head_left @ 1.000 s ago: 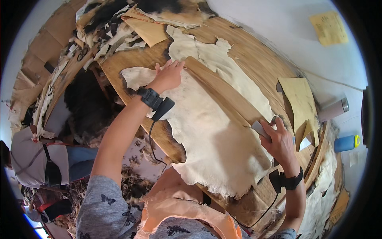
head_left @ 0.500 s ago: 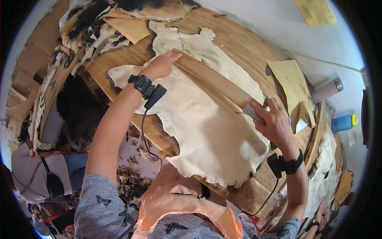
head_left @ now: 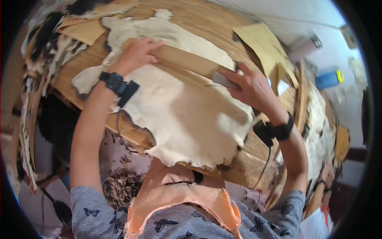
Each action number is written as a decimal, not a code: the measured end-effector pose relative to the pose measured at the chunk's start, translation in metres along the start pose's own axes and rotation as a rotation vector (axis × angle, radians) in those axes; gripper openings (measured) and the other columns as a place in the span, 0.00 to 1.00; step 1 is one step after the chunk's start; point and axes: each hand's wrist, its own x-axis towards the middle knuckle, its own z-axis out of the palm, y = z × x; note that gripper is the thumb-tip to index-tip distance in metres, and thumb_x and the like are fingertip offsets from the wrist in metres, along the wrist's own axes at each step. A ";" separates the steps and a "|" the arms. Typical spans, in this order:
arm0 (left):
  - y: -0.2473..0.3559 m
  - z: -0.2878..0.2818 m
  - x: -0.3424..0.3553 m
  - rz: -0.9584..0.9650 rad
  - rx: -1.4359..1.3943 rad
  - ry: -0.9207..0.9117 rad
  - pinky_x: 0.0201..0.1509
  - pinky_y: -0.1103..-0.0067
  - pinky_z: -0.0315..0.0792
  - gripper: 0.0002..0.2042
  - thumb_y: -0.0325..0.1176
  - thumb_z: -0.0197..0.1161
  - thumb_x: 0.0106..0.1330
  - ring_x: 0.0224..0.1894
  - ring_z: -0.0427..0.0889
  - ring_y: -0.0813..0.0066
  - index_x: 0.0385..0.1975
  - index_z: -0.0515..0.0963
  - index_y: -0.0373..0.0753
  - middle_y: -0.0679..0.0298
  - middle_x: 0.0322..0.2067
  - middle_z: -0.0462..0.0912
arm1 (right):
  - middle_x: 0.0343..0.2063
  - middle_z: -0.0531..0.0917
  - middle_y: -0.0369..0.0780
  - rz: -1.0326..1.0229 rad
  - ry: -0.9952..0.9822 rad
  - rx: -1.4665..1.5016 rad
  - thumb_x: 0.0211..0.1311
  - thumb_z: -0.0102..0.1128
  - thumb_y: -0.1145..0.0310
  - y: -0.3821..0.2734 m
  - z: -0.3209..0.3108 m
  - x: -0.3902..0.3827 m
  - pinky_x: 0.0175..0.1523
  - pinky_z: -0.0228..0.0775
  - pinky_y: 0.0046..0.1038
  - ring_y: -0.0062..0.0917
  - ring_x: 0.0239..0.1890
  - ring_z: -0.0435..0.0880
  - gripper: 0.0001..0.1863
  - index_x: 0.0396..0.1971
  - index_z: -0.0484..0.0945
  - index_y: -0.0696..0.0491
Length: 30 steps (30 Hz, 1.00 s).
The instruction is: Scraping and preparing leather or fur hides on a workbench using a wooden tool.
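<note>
A pale cream hide (head_left: 191, 115) with ragged edges lies spread over a wooden board. Across its upper part runs a long brown strip (head_left: 191, 61), resembling stiff paper or card. On the strip's left end rests my left hand (head_left: 137, 55), fingers outstretched and somewhat apart. My right hand (head_left: 254, 87) is by the strip's right end, closed on a flat grey block (head_left: 226, 80) that touches or overlaps the strip. A small dark object shows by its index finger, too blurred to name. Each wrist carries a black strap with a dark box.
At the right lies a folded tan paper sheet (head_left: 260, 46). Beyond it are a pink tumbler (head_left: 306, 47) and a blue bottle with a yellow lid (head_left: 329, 79). Hide scraps (head_left: 49, 51) heap at the far left. Another person's hand (head_left: 326, 173) shows at lower right.
The whole view has shifted, so hide, board and hands appear farther left. My left fingers are now spread more over the strip's end. The grey block stays in my right hand.
</note>
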 end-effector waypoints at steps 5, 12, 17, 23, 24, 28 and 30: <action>-0.001 -0.001 0.003 0.016 -0.055 0.035 0.58 0.72 0.59 0.27 0.27 0.60 0.45 0.52 0.66 0.58 0.51 0.69 0.42 0.56 0.49 0.70 | 0.28 0.72 0.45 -0.070 0.019 0.025 0.41 0.61 0.67 0.006 -0.003 0.000 0.30 0.68 0.36 0.38 0.26 0.76 0.19 0.39 0.78 0.45; -0.001 0.002 0.003 -0.002 -0.009 0.037 0.60 0.73 0.57 0.27 0.27 0.59 0.46 0.54 0.64 0.59 0.52 0.67 0.41 0.56 0.51 0.68 | 0.27 0.72 0.42 0.051 0.037 0.100 0.44 0.63 0.66 0.025 -0.019 -0.032 0.32 0.67 0.33 0.34 0.27 0.75 0.19 0.40 0.78 0.51; 0.002 0.004 0.003 0.030 0.019 -0.005 0.58 0.71 0.57 0.27 0.25 0.60 0.45 0.53 0.64 0.59 0.50 0.68 0.41 0.58 0.48 0.69 | 0.27 0.74 0.41 0.288 -0.023 0.143 0.45 0.65 0.66 0.038 -0.018 -0.076 0.32 0.66 0.29 0.30 0.27 0.76 0.20 0.42 0.77 0.54; 0.007 0.003 0.004 -0.001 0.047 -0.026 0.58 0.71 0.57 0.27 0.25 0.62 0.44 0.52 0.65 0.58 0.49 0.69 0.43 0.58 0.48 0.69 | 0.27 0.76 0.38 0.461 0.057 0.192 0.44 0.66 0.66 0.041 -0.010 -0.111 0.32 0.66 0.27 0.29 0.27 0.76 0.21 0.43 0.77 0.50; 0.007 0.003 0.004 -0.009 0.070 -0.039 0.58 0.71 0.57 0.27 0.25 0.62 0.44 0.52 0.65 0.58 0.49 0.69 0.43 0.58 0.48 0.69 | 0.26 0.76 0.37 0.485 0.052 0.198 0.44 0.66 0.66 0.041 -0.009 -0.115 0.32 0.66 0.27 0.29 0.27 0.76 0.21 0.42 0.78 0.50; 0.007 0.005 0.003 0.030 0.123 0.000 0.57 0.71 0.59 0.27 0.26 0.63 0.43 0.51 0.65 0.57 0.49 0.69 0.46 0.58 0.47 0.70 | 0.26 0.76 0.38 0.506 0.092 0.279 0.43 0.66 0.66 0.042 0.003 -0.123 0.33 0.66 0.27 0.30 0.27 0.76 0.21 0.42 0.78 0.50; 0.008 0.005 0.003 0.059 0.142 0.028 0.56 0.71 0.61 0.27 0.28 0.64 0.43 0.50 0.65 0.59 0.48 0.70 0.46 0.60 0.46 0.70 | 0.26 0.76 0.39 0.445 0.119 0.268 0.43 0.66 0.67 0.044 0.010 -0.125 0.34 0.66 0.28 0.32 0.28 0.75 0.21 0.41 0.78 0.52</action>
